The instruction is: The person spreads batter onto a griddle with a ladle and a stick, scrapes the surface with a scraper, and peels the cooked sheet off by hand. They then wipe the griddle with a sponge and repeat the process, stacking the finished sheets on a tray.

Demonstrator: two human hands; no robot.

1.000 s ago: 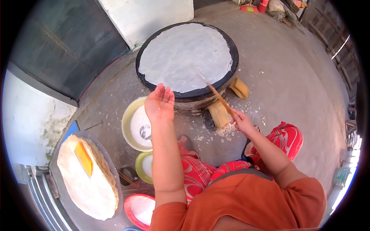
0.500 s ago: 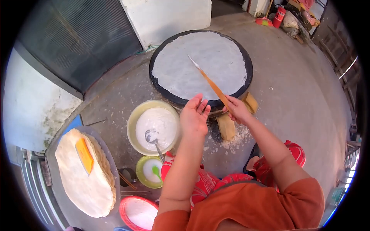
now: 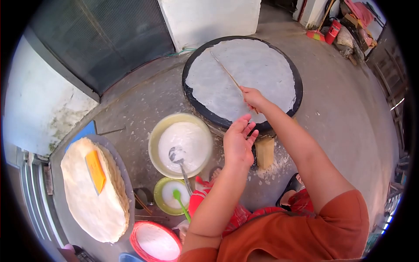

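A long, thin wooden spatula [image 3: 228, 73] is in my right hand [image 3: 254, 99], the fingers wrapped round its near end. Its far tip reaches the upper left part of a thin white batter sheet [image 3: 257, 56], seen nearly edge-on. That sheet covers most of a round black griddle [image 3: 298, 89]. My left hand [image 3: 239, 142] is empty, palm up with fingers apart, just in front of the griddle's near rim. To its left stands a cream basin [image 3: 152, 146] of white batter [image 3: 181, 135], with a metal ladle [image 3: 176, 156] resting in it.
A small green bowl [image 3: 158, 200] with a green spoon [image 3: 177, 194] and a red basin [image 3: 136, 242] stand near my legs. A stack of flat sheets [image 3: 87, 209] with a yellow-handled scraper [image 3: 97, 172] lies left. A wooden block [image 3: 265, 153] sits below the griddle.
My right hand has moved forward over the griddle, carrying the spatula, which has turned from showing its flat face to nearly edge-on. My left hand stays open near the rim. The view has shifted slightly.
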